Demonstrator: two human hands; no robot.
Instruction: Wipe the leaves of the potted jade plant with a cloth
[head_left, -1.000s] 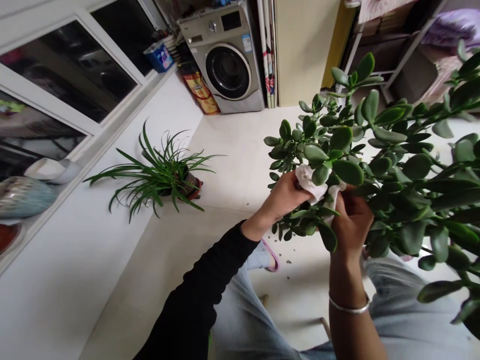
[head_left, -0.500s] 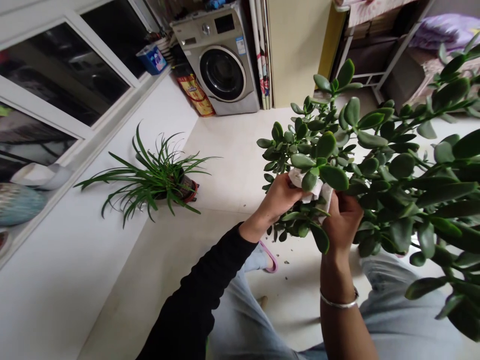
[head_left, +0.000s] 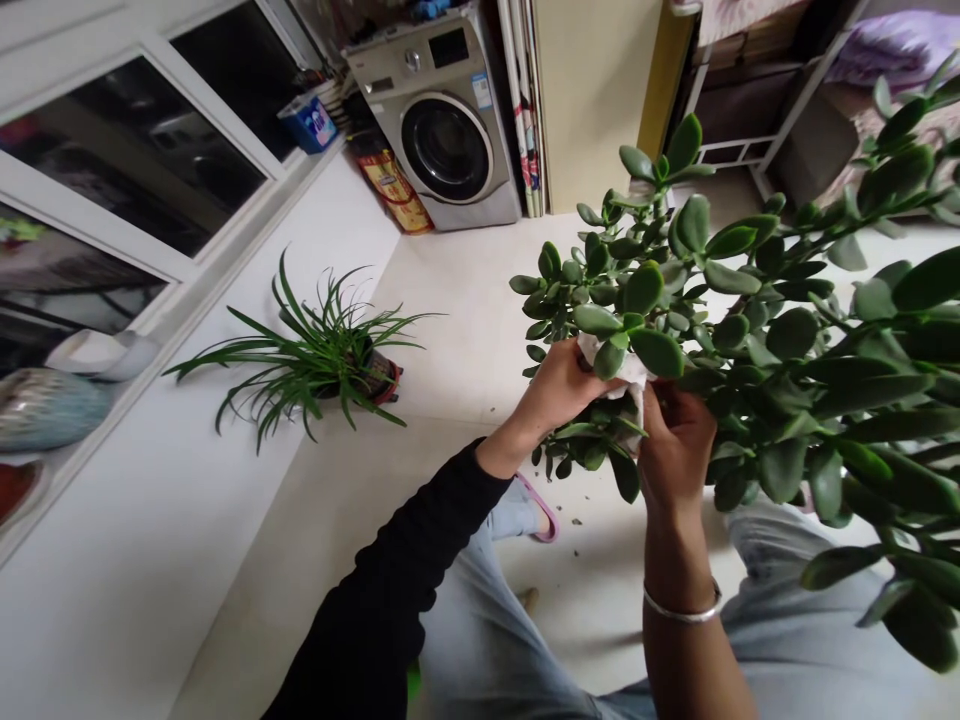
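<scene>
A spider plant (head_left: 352,365) sits on the pale floor (head_left: 465,300).

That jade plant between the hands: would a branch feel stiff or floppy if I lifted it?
The jade plant is probably stiff: its thick leaves stand out without drooping. Those fleshy leaves are likely heavy for their size. The specks on the floor below may be broken bits, so it could be fragile.

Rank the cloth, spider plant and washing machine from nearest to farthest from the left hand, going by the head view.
1. Cloth: touching the left hand, on its right side.
2. Spider plant: on the floor, to the left.
3. Washing machine: by the far wall, ahead.
</scene>
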